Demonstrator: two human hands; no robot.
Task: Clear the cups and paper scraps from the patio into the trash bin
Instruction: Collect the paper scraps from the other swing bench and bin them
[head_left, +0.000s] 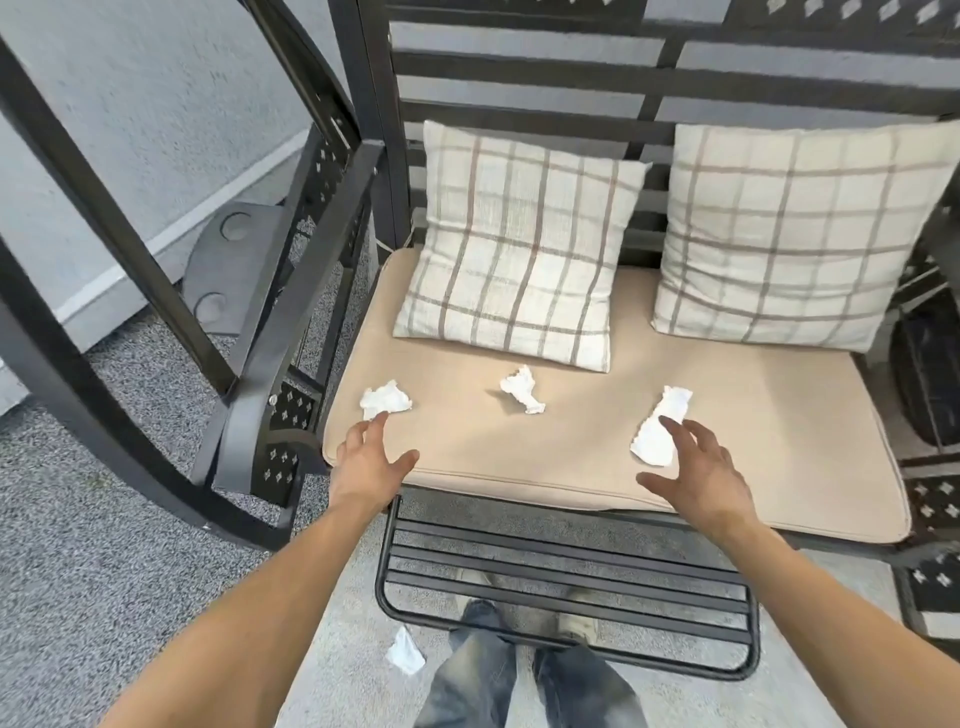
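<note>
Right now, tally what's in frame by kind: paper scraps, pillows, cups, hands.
Paper scraps: 4. Seat cushion: left scrap, middle scrap, right scrap. Ground: floor scrap.
Plaid pillows: 2, left pillow, right pillow.
Cups: 0 visible.
Hands: 2, left hand, right hand, both open.
Total: 8.

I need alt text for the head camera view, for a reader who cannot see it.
Two open hands reach over a tan seat cushion: the left hand nears one crumpled paper scrap, the right hand another, with a third scrap between. Two plaid pillows lean behind.
</note>
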